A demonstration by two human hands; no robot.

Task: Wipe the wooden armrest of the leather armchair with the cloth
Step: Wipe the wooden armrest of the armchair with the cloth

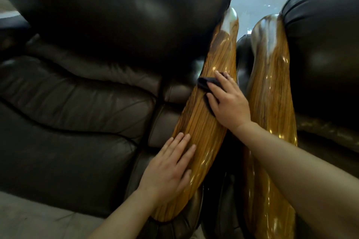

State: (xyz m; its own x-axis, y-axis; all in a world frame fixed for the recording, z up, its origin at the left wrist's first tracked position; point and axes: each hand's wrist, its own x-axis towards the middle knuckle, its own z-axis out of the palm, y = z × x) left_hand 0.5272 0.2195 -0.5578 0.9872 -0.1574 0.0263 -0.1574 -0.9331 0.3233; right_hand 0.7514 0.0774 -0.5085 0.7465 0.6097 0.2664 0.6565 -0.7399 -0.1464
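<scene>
My right hand [227, 101] presses the dark cloth [204, 83] with spread, flat fingers onto the wooden armrest [202, 126] at centre frame, my left hand [171, 163] lies flat and empty lower down, and on this glossy varnish the bunched cloth could slip from under my ungripping fingers.

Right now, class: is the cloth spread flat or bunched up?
Bunched: the cloth humps in folds under the right hand.

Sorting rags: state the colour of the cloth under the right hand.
The cloth is black or very dark, clearest in the head view.
</scene>
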